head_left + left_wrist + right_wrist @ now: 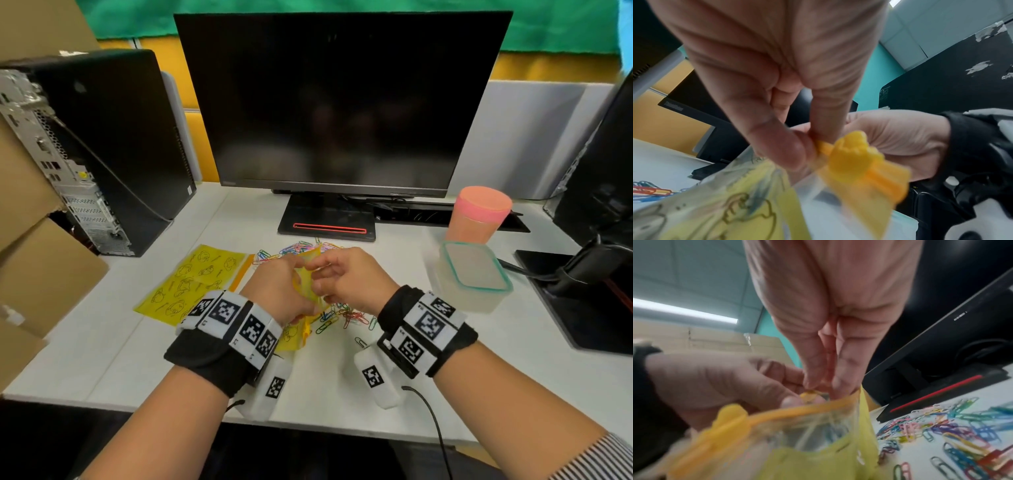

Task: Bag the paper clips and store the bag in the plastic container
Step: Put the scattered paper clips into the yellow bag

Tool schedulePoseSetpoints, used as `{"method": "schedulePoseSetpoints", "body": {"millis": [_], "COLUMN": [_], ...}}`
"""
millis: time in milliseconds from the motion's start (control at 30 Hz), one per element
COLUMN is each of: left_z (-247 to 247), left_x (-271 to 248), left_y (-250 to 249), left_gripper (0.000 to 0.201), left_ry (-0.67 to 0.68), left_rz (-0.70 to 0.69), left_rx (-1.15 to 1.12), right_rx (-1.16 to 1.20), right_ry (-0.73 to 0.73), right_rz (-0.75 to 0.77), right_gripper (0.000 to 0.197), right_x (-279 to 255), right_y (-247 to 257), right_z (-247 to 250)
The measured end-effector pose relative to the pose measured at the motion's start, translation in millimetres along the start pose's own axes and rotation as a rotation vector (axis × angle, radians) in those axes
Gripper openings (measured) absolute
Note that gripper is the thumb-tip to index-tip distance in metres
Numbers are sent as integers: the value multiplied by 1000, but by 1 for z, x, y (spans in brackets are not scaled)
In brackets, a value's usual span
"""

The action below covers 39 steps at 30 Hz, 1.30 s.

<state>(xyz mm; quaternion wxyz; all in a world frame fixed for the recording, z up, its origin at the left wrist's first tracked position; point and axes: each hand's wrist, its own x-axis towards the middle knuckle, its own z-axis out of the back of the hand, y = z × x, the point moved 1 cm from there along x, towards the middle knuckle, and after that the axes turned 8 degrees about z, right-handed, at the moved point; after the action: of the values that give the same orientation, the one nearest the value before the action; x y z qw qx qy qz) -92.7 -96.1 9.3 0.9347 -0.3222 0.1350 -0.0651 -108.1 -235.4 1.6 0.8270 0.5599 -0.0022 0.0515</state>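
A yellow zip bag [306,274] with an orange zip strip hangs between both hands above a pile of coloured paper clips [346,315]. My left hand [294,270] pinches the strip close to the orange slider [851,160]. My right hand [322,274] pinches the bag's rim [840,400] opposite, and the mouth stands partly open. In the left wrist view the left hand [807,139] grips the strip, with the bag [725,203] below. In the right wrist view the right hand [828,386] is at the rim, with clips [941,431] on the table. The plastic container [479,301], lid on, sits to the right.
A second yellow bag [191,281] lies flat to the left. A pink-lidded canister [479,212] stands behind the container. The monitor [335,102] and its stand [325,219] are behind the clips, a PC tower [96,147] and cardboard boxes [34,267] at left, another monitor base [582,294] at right.
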Motion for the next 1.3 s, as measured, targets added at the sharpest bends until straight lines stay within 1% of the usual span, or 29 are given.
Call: {"method": "schedulePoseSetpoints", "body": {"millis": [67, 100, 133, 167, 200, 233, 267, 300, 333, 367, 400, 600, 700, 767, 867, 967, 1033, 1067, 1100, 1133, 1167, 1200, 1233, 1267, 1300], "left_z": [1, 2, 4, 5, 6, 7, 8, 8, 8, 8, 7, 1, -2, -4, -8, -12, -15, -16, -17, -18, -19, -21, -21, -22, -23], "left_x": [0, 0, 0, 0, 0, 0, 0, 0, -1, 0, 0, 2, 5, 5, 7, 6, 6, 6, 6, 7, 7, 7, 6, 6, 5], "left_y": [1, 2, 2, 3, 4, 5, 5, 5, 6, 5, 5, 3, 2, 2, 1, 0, -2, -2, -3, -4, -5, -6, -7, -8, -9], "left_gripper": [79, 79, 79, 79, 78, 78, 78, 77, 77, 77, 78, 79, 79, 80, 83, 82, 81, 81, 80, 80, 80, 79, 80, 80, 80], "left_ry": [-15, -20, -23, -26, -25, -25, -25, -27, -30, -31, -31, -14, -13, -4, 6, 12, 25, 31, 35, 38, 42, 46, 51, 53, 53], "left_rz": [2, 9, 15, 17, 17, 17, 18, 19, 21, 20, 20, 20, 19, 27, 40, 41, 33, 28, 24, 20, 19, 20, 18, 11, 2], "left_rx": [14, 23, 27, 28, 22, 15, 9, 7, 5, 6, 8, 7, 13, -2, -16, -4, 9, 7, 6, 10, 12, 9, 6, 11, 20], "right_rx": [23, -9, -115, -292, -490, -653, -772, -855, -911, -955, -980, -963, -993, -1002, -1004, -943, -830, -727, -559, -335, -101, 92, 211, 251, 238], "right_ry": [-113, -156, -159, -103, 12, 160, 300, 403, 468, 499, 502, 371, 332, 317, 298, 207, 75, -10, -93, -154, -183, -174, -144, -107, -69], "right_rz": [25, 33, 34, 14, -33, -94, -151, -186, -194, -185, -163, -48, -15, 6, 2, -16, -18, -8, 0, 10, 23, 35, 44, 47, 48], "right_gripper": [19, 16, 16, 23, 41, 65, 88, 103, 110, 110, 105, 54, 34, 28, 24, 23, 21, 17, 12, 10, 15, 21, 24, 24, 24], "right_x": [2, 3, 5, 6, 5, 3, 0, -2, -5, -6, -6, 5, 11, 13, 16, 14, 10, 8, 5, 2, -2, -5, -6, -7, -7], "right_y": [0, -3, -8, -14, -22, -32, -40, -47, -52, -56, -59, -55, -56, -56, -56, -58, -54, -49, -43, -36, -27, -21, -17, -14, -12], "right_z": [8, 14, 21, 28, 32, 35, 36, 36, 34, 32, 30, 21, 18, 17, 18, 24, 32, 37, 40, 43, 44, 42, 39, 34, 30]}}
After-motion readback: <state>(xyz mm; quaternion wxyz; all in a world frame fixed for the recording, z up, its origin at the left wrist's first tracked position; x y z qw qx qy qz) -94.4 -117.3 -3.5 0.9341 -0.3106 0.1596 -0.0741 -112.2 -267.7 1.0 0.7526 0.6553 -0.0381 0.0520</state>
